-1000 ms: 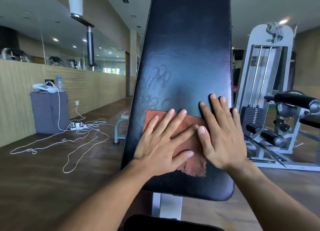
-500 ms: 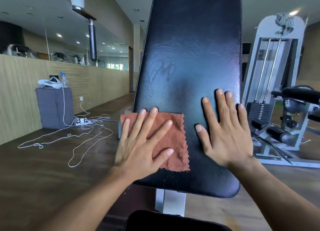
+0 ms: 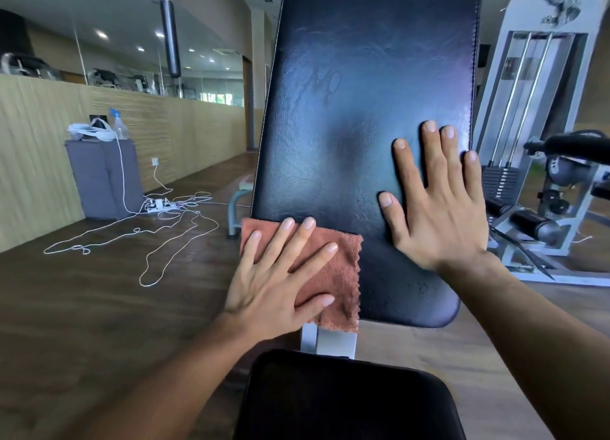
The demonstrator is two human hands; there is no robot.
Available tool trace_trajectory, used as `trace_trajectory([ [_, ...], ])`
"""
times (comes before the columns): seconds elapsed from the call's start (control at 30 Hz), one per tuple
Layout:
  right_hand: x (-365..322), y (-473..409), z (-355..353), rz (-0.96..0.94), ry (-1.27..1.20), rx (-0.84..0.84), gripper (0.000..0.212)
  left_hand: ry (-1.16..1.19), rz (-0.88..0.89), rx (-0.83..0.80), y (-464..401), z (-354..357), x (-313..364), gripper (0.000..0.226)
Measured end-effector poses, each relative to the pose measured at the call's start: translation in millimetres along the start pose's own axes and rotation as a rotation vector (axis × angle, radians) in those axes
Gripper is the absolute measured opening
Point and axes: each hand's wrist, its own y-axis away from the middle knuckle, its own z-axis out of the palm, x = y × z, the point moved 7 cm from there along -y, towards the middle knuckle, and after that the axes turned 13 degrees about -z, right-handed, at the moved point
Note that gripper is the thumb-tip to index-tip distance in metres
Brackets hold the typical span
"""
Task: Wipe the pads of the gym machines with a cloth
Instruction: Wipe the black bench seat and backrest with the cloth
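Head view: left hand [image 3: 280,281] flat, fingers straight and spread, pressing the rust-coloured cloth [image 3: 333,274] against the lower left corner of the upright back pad [image 3: 373,109]; no grip clenched round it, only palm pressure. Cloth overhanging the pad's left and bottom edges. Right hand [image 3: 439,208] likewise released and flat, bracing bare vinyl near the right edge, touching no cloth.

Best handled, judging from this: keep the palm weight even, run overlapping passes across to the right edge, follow the rounded bottom rim, shift the bracing hand clear of the path, then go over its print.

Counted: one cloth, two hands, one back pad, one seat pad [image 3: 346,396] below it, not under the cloth. Elsewhere, one weight-stack machine [image 3: 541,86], one grey cabinet [image 3: 105,179], one white cable [image 3: 158,241] on the floor.
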Motion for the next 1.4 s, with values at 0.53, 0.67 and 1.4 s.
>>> trace_trajectory([
  [0.53, -0.1, 0.5, -2.1, 0.005, 0.003, 0.016, 0.066, -0.116, 0.284, 0.08, 20.4, 7.7, -5.3, 0.07],
  [0.67, -1.2, 1.6, -1.4, 0.005, 0.0, 0.014, 0.066, -0.063, 0.29, 0.038, 7.5, 0.8, -5.8, 0.075],
  [1.4, -45.4, -15.7, -44.9, 0.217, -0.785, 0.42, 0.066, 0.649, -0.058, -0.239, -152.4, -59.8, 44.8, 0.061],
])
